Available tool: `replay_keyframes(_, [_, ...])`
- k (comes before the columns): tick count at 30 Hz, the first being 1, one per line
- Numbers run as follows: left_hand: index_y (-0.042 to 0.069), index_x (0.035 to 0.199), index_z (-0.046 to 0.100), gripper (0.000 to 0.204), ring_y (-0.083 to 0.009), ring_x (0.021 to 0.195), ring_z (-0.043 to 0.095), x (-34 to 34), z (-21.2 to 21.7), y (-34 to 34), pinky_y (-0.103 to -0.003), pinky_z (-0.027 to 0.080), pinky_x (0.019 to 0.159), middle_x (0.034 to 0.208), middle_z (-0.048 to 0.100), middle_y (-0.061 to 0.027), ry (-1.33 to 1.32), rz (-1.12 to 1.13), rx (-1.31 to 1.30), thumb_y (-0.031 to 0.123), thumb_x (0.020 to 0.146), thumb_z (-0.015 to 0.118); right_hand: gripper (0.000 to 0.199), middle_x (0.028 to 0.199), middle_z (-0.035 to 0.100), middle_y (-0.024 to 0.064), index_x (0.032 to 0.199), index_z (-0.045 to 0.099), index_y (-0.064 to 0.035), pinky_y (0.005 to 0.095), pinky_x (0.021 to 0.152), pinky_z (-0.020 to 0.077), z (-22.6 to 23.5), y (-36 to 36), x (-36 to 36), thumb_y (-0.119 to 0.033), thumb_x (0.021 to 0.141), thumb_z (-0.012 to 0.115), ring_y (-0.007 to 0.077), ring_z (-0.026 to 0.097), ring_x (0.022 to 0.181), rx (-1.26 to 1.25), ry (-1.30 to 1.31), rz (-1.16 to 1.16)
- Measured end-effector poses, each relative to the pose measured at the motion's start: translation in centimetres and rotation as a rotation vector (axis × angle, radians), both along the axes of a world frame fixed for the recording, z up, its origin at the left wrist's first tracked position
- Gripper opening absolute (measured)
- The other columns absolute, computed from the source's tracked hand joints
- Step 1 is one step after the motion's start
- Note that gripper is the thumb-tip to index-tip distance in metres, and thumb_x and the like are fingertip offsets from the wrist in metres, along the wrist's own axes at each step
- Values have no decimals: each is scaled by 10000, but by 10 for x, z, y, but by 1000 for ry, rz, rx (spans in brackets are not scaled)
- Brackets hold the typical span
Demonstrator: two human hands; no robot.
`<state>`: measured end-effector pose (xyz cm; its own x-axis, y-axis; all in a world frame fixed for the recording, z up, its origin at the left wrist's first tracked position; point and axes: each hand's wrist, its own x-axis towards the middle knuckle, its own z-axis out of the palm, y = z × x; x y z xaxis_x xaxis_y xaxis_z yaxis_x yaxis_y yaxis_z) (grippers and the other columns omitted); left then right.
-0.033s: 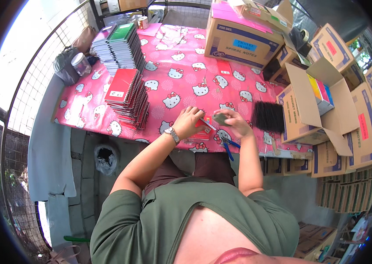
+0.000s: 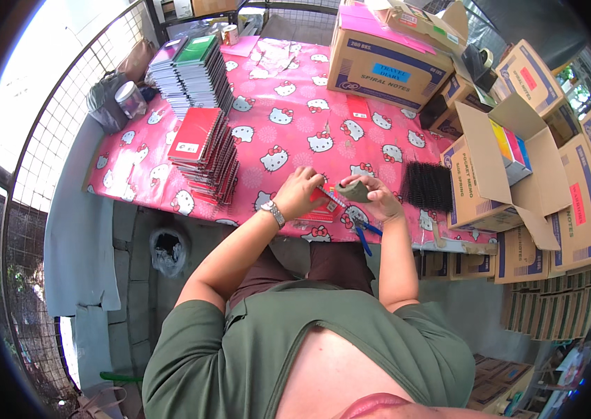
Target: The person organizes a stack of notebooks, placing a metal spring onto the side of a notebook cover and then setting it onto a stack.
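While our left hand pinches down on a small red notebook at the near edge of the desk, our right hand has its grip closed around a grey-green lump held just over that notebook's spiral edge. Blue-handled pliers lie on the desk just beside the right wrist, partly over the desk's front edge. We see a bundle of black spiral coils to the right, near the right hand. Beyond it an open cardboard box holds bright-coloured small pads, standing on edge. A closed large carton sits at the far side. Left of our hands, a stack of red spiral notebooks, and farther back a taller stack with green and purple covers. Middle of the desk is open pink cloth. Both forearms come up from below, elbows bent, wrists meeting at the front edge; a watch on the left wrist.
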<state>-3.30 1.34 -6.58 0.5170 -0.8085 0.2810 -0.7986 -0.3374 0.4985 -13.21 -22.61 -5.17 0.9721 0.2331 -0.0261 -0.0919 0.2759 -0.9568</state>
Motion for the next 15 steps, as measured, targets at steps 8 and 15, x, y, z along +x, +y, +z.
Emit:
replay_keyframes(8, [55,1056,602,309,-302,973,615,34,-15,15,-373,511,869,1058,590,-127,273,-55,-150,136,805,762,355,1290,612,106,1107,695,-48,362,1005,458,-2,11,26,-138,764,721,191,594,1149,-137,14,44])
replay_keyframes(15, [19,1031,598,265,-188,884,653,38,-15,18,-337,520,819,955,667,-100,592,-23,-199,91,826,750,464,1277,627,137,1131,707,-87,408,1035,434,-12,6,33,-284,722,799,263,574,1211,-401,-47,-3])
